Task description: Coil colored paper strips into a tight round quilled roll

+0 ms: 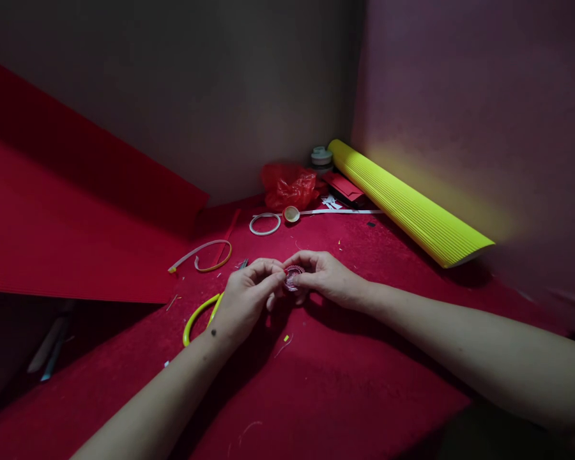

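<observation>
Between the fingertips of both hands is a small round coil of pinkish-white, ridged strip, with a bit of red at its left edge. My right hand pinches the coil, thumb across its face. My left hand is closed, its thumb and forefinger pressed together at the coil's left edge. What its fingertips grip there is too small to make out. Partly hidden beneath my left hand lies a pair of scissors with yellow handles; a blade tip shows above the hand.
A large red corrugated sheet rises at left. A yellow corrugated roll leans along the right wall. Behind my hands lie curled strips, a small round cup-like piece, a red plastic bag and a white-lidded container. Scraps dot the red tabletop.
</observation>
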{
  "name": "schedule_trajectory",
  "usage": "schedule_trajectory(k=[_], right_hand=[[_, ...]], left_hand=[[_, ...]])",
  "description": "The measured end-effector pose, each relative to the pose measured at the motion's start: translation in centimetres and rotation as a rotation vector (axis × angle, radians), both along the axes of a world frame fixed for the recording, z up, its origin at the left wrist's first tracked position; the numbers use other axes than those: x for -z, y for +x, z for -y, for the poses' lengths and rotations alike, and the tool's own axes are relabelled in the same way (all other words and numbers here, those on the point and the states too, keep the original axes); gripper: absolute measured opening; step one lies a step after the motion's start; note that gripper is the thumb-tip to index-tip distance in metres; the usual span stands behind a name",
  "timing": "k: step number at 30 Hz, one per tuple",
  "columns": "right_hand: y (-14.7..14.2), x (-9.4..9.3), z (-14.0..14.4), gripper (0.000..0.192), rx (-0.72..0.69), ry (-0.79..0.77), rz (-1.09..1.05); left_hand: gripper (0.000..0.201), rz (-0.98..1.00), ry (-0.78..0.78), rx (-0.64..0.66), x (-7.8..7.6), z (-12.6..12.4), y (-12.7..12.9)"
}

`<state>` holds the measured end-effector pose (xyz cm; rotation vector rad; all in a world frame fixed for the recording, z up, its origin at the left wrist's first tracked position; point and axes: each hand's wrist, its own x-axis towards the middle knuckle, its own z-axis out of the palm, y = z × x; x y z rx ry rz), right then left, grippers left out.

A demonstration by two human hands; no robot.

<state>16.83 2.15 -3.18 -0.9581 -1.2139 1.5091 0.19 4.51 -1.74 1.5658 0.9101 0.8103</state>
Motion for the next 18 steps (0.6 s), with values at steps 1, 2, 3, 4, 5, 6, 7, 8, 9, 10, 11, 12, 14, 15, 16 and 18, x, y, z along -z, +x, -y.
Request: schedule_trajectory(k=[1,2,3,4,5,6,7,8,9,10,11,12,14,15,16,18], right_hand=[[0.0,-0.1,0.0,0.016,0.001,-0.006,0.003],[0.0,-0.1,0.0,0.017,0.003,-0.012,0.004],[0.0,-0.2,0.0,0.017,0.002,-0.018,0.004],[0.1,-0.2,0.0,0.018,0.002,-0.024,0.001],[0.1,-0.2,0.0,0.019,0.001,-0.032,-0.006],[0.1,-0.2,0.0,0.02,0.001,-0.041,-0.016],[0.1,-0.1,-0.1,0.021,-0.002,-0.05,-0.024],[0.1,0.0,-0.1,0.021,-0.007,-0.058,-0.029],[0.0,0.0,-0.2,0.021,-0.009,-0.065,-0.035],[0.0,0.1,-0.2,0.021,-0.011,-0.07,-0.041],[0.0,0.1,-0.3,0.021,-0.012,-0.072,-0.045],[0.0,0.2,-0.3,0.021,-0.013,-0.074,-0.05],[-0.1,0.2,-0.3,0.02,-0.015,-0.08,-0.062],[-0.1,0.1,-0.3,0.02,-0.018,-0.083,-0.064],[-0.1,0.1,-0.3,0.02,-0.024,-0.084,-0.064],[-0.1,0.2,-0.4,0.02,-0.03,-0.087,-0.066]], left_hand=[[0.015,0.034,-0.045,0.013,0.0,0.0,-0.1],[0.015,0.066,-0.084,0.019,-0.1,0.0,-0.1],[0.015,0.092,-0.115,0.011,-0.3,0.0,-0.2],[0.015,0.106,-0.134,-0.008,-0.6,-0.1,-0.2],[0.015,0.109,-0.138,-0.041,-0.9,-0.2,-0.3],[0.016,0.102,-0.127,-0.085,-1.3,-0.4,-0.3],[0.017,0.089,-0.104,-0.133,-1.8,-0.7,-0.4],[0.017,0.073,-0.072,-0.184,-2.2,-1.2,-0.4],[0.017,0.056,-0.035,-0.229,-2.6,-1.8,-0.5],[0.016,0.041,0.006,-0.266,-2.9,-2.6,-0.5],[0.016,0.022,0.052,-0.304,-3.1,-3.4,-0.4],[0.015,-0.005,0.088,-0.325,-3.2,-4.3,-0.4],[0.012,-0.063,0.105,-0.328,-3.2,-6.1,-0.1],[0.01,-0.09,0.077,-0.315,-3.0,-7.0,0.1],[0.009,-0.117,0.045,-0.292,-2.9,-7.7,0.4],[0.008,-0.194,-0.032,-0.217,-2.5,-9.0,1.0]])
